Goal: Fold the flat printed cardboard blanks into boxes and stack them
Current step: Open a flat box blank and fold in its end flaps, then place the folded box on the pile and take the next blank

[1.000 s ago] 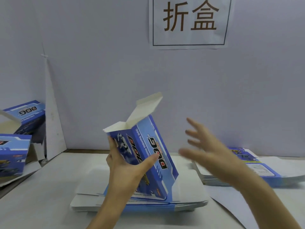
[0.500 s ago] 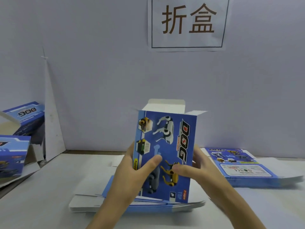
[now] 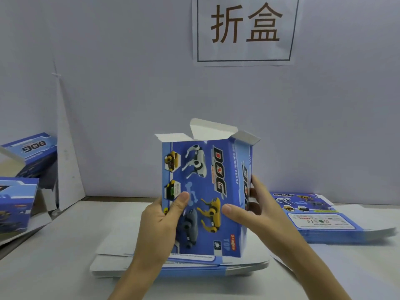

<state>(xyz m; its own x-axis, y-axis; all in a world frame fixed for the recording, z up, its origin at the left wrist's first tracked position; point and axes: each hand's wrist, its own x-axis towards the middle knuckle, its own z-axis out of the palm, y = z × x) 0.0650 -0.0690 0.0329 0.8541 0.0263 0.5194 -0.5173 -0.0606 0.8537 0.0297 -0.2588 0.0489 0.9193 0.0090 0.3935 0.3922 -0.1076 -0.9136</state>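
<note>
The box [image 3: 205, 191] is held upright at the middle of the view, just above the desk [image 3: 65, 245]. It is already opened from flat into a rectangular tube, and its printed front is turned toward the camera. Its left edge is clasped by the left grip [image 3: 164, 219], with the thumb laid on the front panel. The narrow right side panel is clasped by the right grip [image 3: 259, 215], with the thumb on the front and the fingers curled behind. Both grips are thus closed on the box.

At 12 o'clock on the box, the tuck flap [image 3: 213, 131] stands open, and the two side flaps [image 3: 246, 137] are splayed outward, so the top end is not yet closed. The bottom end is hidden, so it cannot be told whether it is closed.

Directly below, at 6 o'clock, a pile of flat blanks [image 3: 112, 265] is laid on the desk. A second pile of blanks [image 3: 324, 224] is seen at 3 o'clock, printed side up. At 9 o'clock, near the desk's edge, two folded boxes [image 3: 30, 152] are set down, and one of them has a flap open. A paper sign [image 3: 244, 29] is fixed to the wall at 12 o'clock.

The task is judged to be at an early stage. A few boxes are formed, one is half done, and many blanks are left.
</note>
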